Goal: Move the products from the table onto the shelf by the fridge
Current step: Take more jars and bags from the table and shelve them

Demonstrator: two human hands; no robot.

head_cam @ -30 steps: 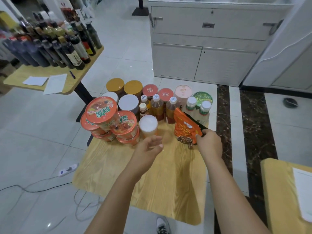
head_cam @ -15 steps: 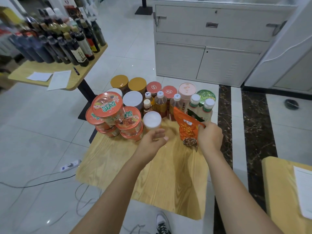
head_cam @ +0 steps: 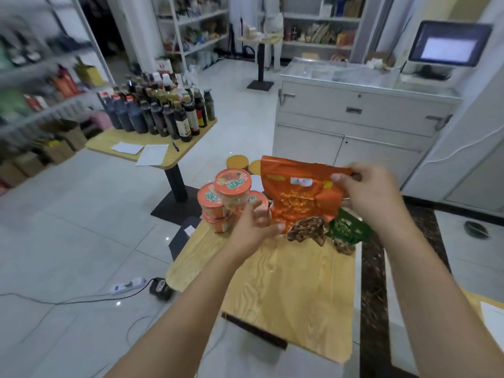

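our right hand point(head_cam: 365, 195) pinches the orange bag's point(head_cam: 297, 197) top corner above the table point(head_cam: 286, 290); our left hand point(head_cam: 252, 227), fingers spread, touches its lower edge.

Two snack bags point(head_cam: 297, 195), four visible noodle cups point(head_cam: 233, 182), two yellow lids point(head_cam: 238, 161), two hands point(head_cam: 368, 195).

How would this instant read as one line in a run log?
right hand: holds orange bag top corner, lifted | left hand: touching bag's lower edge | green bag: behind | shelf: not reached
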